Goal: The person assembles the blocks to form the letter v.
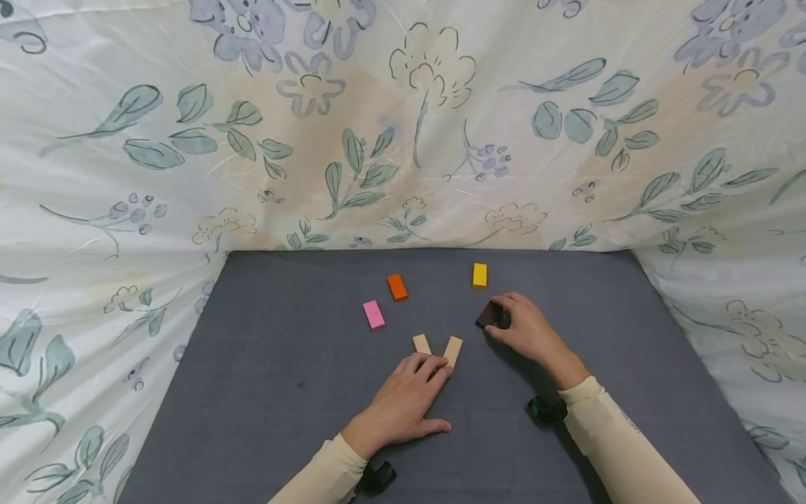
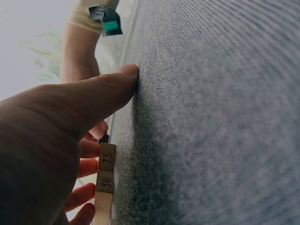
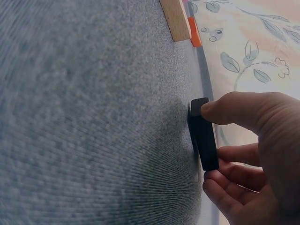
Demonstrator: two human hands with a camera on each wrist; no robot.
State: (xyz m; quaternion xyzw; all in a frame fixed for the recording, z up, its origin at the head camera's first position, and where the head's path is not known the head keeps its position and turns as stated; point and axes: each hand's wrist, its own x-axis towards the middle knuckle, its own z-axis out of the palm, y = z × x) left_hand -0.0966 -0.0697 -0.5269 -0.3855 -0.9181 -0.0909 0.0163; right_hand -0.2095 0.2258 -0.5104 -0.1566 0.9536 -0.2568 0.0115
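Note:
Two plain wooden blocks, one on the left (image 1: 421, 344) and one on the right (image 1: 453, 350), stand at an angle to each other on the grey table. My left hand (image 1: 409, 393) rests over their near ends, fingers extended and thumb spread out to the side. In the left wrist view, the wooden block ends (image 2: 107, 157) show the printed numbers 75 and 50, with my fingertips against them. My right hand (image 1: 527, 330) pinches a black block (image 3: 204, 136) between thumb and fingers, close over the table and right of the wooden blocks.
A pink block (image 1: 374, 315) and an orange block (image 1: 397, 288) lie left of and beyond the wooden blocks. Near the back edge is a yellow block (image 1: 480, 275). Floral cloth (image 1: 352, 168) hangs behind and at both sides of the grey table (image 1: 271, 392).

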